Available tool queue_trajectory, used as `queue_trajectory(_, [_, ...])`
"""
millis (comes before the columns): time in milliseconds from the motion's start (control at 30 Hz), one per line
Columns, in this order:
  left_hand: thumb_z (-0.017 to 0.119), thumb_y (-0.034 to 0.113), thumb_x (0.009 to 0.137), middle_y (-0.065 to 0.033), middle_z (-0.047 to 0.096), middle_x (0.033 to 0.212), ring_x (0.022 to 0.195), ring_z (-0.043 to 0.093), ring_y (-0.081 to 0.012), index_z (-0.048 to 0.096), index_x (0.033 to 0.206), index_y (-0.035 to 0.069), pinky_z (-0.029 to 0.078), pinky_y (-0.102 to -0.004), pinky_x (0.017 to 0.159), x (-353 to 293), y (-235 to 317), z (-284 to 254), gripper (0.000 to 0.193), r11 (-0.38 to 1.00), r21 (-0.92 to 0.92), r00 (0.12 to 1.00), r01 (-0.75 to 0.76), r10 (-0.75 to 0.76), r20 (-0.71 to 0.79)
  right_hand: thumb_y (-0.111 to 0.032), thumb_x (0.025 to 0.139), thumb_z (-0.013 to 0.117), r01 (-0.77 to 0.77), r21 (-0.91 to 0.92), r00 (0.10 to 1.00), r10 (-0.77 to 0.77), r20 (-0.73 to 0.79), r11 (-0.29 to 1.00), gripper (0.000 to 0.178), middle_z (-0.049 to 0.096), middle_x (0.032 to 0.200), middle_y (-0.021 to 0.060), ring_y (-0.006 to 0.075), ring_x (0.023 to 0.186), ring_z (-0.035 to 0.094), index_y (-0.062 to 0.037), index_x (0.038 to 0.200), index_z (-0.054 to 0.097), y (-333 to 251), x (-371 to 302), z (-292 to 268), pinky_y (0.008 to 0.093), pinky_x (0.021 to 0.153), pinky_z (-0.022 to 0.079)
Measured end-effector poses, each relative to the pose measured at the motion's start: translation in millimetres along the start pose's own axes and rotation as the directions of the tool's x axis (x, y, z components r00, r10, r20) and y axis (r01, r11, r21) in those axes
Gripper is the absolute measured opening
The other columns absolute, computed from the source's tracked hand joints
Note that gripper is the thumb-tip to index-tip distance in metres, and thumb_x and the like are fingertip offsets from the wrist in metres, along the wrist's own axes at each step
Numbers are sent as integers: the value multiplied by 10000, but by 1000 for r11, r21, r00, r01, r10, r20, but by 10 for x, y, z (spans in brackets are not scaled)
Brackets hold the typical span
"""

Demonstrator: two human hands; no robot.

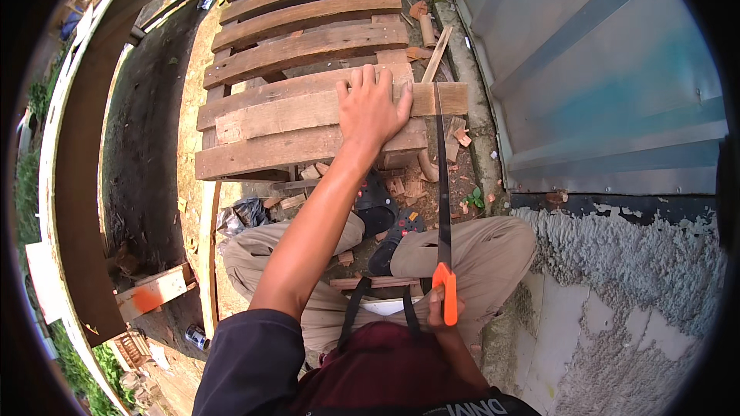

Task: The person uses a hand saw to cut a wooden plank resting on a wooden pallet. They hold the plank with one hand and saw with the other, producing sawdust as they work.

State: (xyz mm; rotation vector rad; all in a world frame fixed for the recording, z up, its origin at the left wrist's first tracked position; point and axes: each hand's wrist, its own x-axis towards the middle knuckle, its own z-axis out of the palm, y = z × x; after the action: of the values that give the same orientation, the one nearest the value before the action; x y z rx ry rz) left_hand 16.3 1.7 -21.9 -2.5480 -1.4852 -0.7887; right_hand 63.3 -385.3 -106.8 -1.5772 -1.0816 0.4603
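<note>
A hand saw with an orange handle (445,277) is gripped in my right hand (436,310), low in the view near my right thigh. Its long dark blade (443,185) points away from me, and the far end lies across a wooden board (281,117). That board rests on a slatted wooden bench (308,46), its right end sticking out past the slats. My left hand (370,108) presses flat on the board, fingers spread, to the left of the blade. Whether the teeth have cut into the wood I cannot tell.
A corrugated metal wall (593,69) stands on the right above rough plaster (617,262). Wood offcuts (412,189) litter the ground around my shoes (378,212). A wooden frame (73,185) rises at left, with a can (197,337) and a plastic bag (245,216) nearby.
</note>
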Motion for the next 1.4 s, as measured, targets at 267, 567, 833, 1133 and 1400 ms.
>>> queue_trajectory(267, [595, 449, 959, -141, 615, 1017, 1027, 577, -311, 671, 1013, 58, 392, -469, 873, 130, 64, 63, 402, 1000, -12, 1000, -11, 11, -3, -58, 888, 661, 34, 37, 993, -29, -111, 999, 222, 529, 554, 108, 300, 462, 569, -16, 691, 569, -269, 1755, 482, 393, 473, 418])
queue_trajectory(567, [598, 433, 959, -127, 608, 958, 979, 575, -301, 671, 972, 56, 387, -457, 857, 102, 14, 1, 384, 999, 7, 999, -36, 36, -39, -72, 883, 568, 126, -17, 992, -127, -19, 992, 155, 553, 616, 87, 254, 574, 616, -13, 740, 560, 277, 55, 136, 434, 847, 587])
queue_trajectory(833, [552, 433, 976, -123, 637, 996, 1004, 580, -295, 689, 952, 35, 396, -464, 892, 143, -32, 61, 423, 1000, -19, 1000, -24, 24, -1, -90, 897, 581, 159, -58, 987, -157, 25, 986, 131, 571, 621, 76, 203, 526, 580, 4, 806, 575, 162, 455, 17, 370, 620, 532])
queue_trajectory(1133, [511, 395, 983, -142, 687, 1059, 1050, 609, -302, 732, 1006, 18, 401, -457, 918, 237, -10, 74, 438, 1000, -17, 999, 8, -8, 46, -33, 887, 656, -66, 115, 998, 68, -14, 991, 196, 504, 572, 85, 247, 446, 503, -12, 721, 553, -241, 769, 51, 379, 465, 382])
queue_trajectory(1400, [512, 384, 973, -144, 697, 1075, 1058, 610, -308, 736, 1020, 3, 413, -470, 932, 206, -35, 82, 445, 998, -55, 999, 24, -21, 38, -41, 871, 667, 54, -68, 998, -53, 16, 996, 136, 540, 592, 105, 270, 472, 547, 0, 756, 608, -204, 883, 189, 390, 480, 419])
